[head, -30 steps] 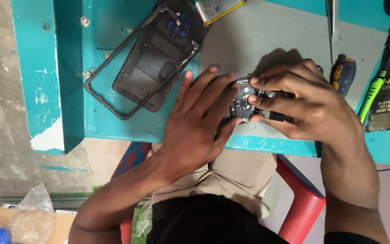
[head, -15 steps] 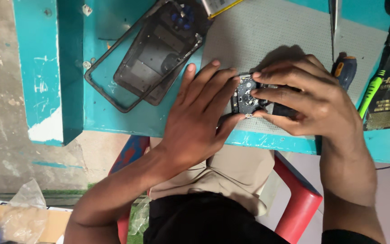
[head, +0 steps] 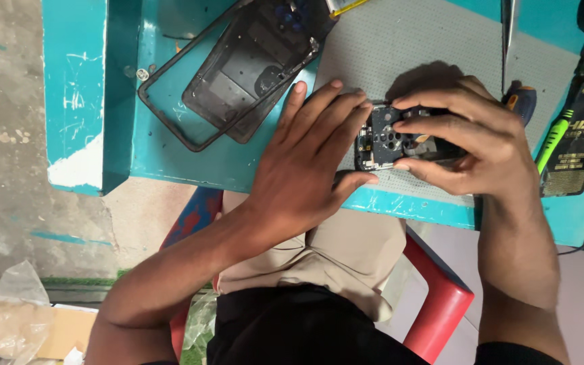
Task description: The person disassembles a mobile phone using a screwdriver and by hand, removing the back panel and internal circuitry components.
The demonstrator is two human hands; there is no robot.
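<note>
Now, head view, line by line:

Opened phone: a dark opened phone (head: 392, 138) with its inner boards bare lies on the grey mat (head: 400, 47), near the front edge of the teal worktop (head: 190, 159), between the two hands.

Left hand: the left hand (head: 305, 169) lies flat and open, fingers spread, fingertips against the phone's left end and thumb at its lower corner; it steadies, it grips nothing.

Right hand: the right hand (head: 468, 145) is curled over the phone's right part, fingers along the top edge and across the middle, thumb at the lower edge, so it holds the phone pinched.

Back cover: a dark back cover (head: 251, 67) rests inside a thin black frame (head: 170, 118), well apart to the left on the worktop.

Tools: a screwdriver with a blue and orange handle (head: 522, 101) lies just behind the right hand; a green-handled tool (head: 552, 145) and a black packet (head: 579, 145) lie further right.

Doing it well: I judge that even, light pressure from both sides suits this hold, with fingertips kept on the frame edges and off the bare boards, and the phone kept flat on the mat.
</note>
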